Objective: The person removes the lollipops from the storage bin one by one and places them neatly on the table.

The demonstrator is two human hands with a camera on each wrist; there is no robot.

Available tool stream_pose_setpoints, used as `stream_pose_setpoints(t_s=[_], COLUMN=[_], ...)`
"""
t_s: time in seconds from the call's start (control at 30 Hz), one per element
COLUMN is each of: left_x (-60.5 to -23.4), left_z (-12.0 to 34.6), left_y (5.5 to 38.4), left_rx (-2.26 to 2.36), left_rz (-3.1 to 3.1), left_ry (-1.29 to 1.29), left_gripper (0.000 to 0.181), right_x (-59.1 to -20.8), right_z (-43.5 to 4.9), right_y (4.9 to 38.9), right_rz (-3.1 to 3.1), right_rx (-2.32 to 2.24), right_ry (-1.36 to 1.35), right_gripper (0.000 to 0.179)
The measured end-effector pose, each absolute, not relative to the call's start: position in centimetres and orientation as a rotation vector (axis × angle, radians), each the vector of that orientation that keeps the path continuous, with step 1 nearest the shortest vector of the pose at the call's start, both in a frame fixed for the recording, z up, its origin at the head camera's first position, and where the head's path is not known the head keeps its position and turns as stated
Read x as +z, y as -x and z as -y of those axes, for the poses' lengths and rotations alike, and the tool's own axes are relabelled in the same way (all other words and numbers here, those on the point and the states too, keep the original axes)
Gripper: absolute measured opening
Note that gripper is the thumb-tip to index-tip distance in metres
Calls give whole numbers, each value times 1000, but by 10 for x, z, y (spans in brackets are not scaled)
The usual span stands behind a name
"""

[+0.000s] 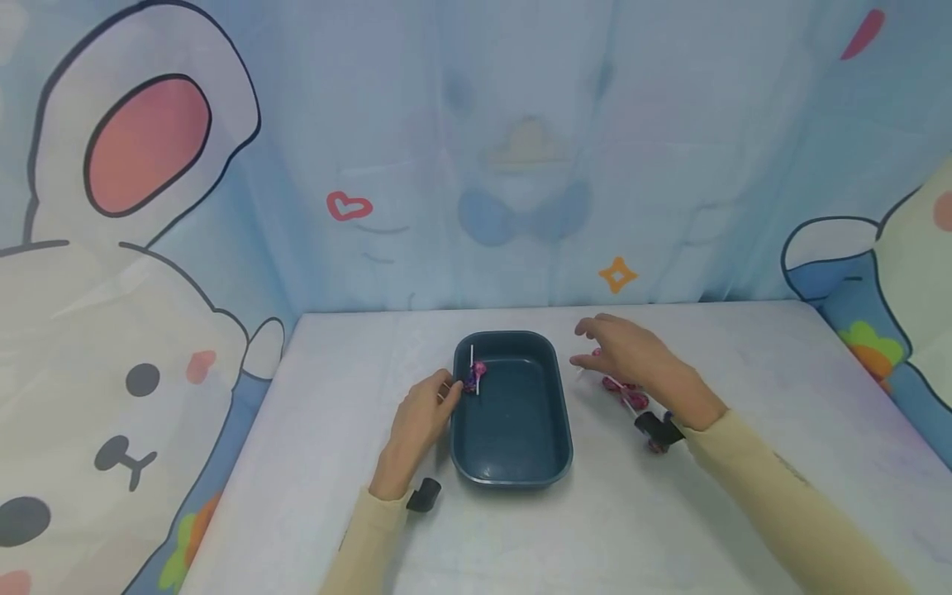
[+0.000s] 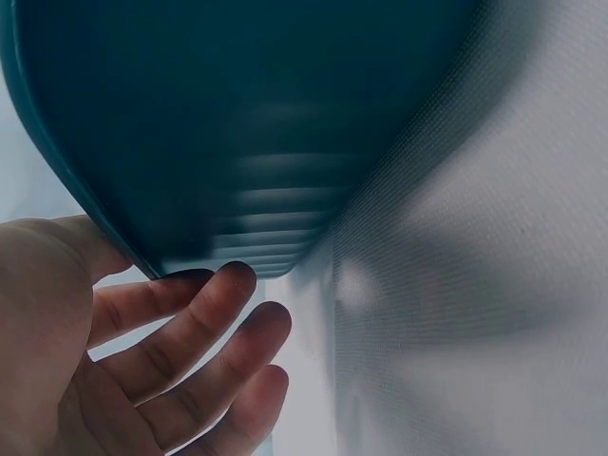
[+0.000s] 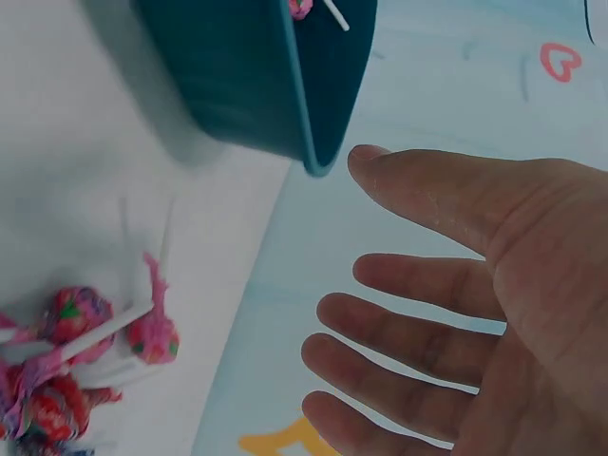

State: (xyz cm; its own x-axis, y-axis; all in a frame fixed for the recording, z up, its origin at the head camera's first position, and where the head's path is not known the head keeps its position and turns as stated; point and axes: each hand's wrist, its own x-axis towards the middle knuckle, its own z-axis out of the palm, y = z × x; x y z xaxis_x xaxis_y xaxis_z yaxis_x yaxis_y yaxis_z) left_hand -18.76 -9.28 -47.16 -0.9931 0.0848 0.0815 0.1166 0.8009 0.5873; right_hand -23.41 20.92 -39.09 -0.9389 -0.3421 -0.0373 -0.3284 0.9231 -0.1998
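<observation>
A dark teal rectangular tray stands on the white table. My left hand pinches its left rim; in the left wrist view, the thumb lies over the rim and the fingers bend against the outer wall. A few lollipops with white sticks lie inside, near that hand. Right of the tray, my right hand hovers with spread fingers and an empty palm. Beneath it lies a loose pile of lollipops in pink, red and purple wrappers, partly hidden by the wrist. One lollipop lies at the pile's edge.
The white tabletop extends around the tray. Behind it hangs a light blue cloth backdrop printed with cartoon rabbits, a heart and a star. Black wrist cameras sit on both wrists, beside beige sleeves.
</observation>
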Motion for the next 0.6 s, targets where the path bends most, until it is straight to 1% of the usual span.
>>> stream_pose_setpoints(t_s=[0.23,0.6], left_x=[-471,-472], left_z=[93,92], left_y=[188,187], left_rx=[-957,-964], left_rz=[2929,2928], left_ry=[161,146], left_gripper=[27,26], right_x=[-389,-391], right_z=[-195,-172], right_y=[235,236], right_rz=[-3025,-3009], right_rx=[-303,-311], right_ry=[614,641], right_gripper=[48,49])
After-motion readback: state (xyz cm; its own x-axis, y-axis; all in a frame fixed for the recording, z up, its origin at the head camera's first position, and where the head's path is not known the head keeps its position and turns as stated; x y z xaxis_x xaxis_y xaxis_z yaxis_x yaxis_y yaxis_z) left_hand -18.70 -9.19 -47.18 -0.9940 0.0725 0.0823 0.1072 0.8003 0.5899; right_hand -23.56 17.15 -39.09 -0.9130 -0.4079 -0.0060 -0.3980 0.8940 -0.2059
